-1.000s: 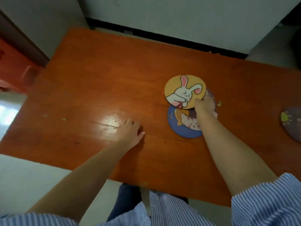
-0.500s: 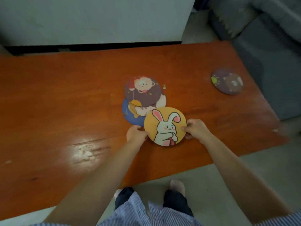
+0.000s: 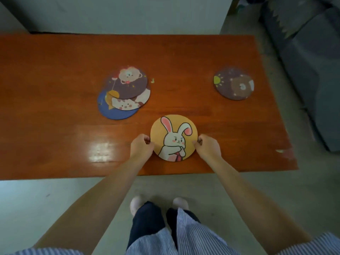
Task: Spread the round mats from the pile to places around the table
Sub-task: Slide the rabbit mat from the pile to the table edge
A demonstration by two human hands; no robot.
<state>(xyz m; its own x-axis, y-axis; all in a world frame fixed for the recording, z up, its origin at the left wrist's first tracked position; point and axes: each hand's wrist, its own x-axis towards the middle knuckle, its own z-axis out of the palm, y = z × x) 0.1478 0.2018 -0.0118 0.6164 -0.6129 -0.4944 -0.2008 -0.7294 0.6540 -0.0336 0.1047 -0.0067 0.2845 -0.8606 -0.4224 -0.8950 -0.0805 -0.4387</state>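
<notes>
Near the table's point(image 3: 55, 70) front edge: rabbit mat point(image 3: 173, 138), lying flat, my left hand point(image 3: 141, 148) and right hand point(image 3: 208, 147) pinching its sides. Behind-left: pile point(image 3: 125, 92); far right: bear mat point(image 3: 233, 83).

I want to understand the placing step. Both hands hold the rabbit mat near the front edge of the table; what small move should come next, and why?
Probably let go with both hands. The rabbit mat seems to lie flat on the table, clear of the pile and apart from the bear mat. The left hand and right hand only pinch its edges, and the pile still needs spreading.
</notes>
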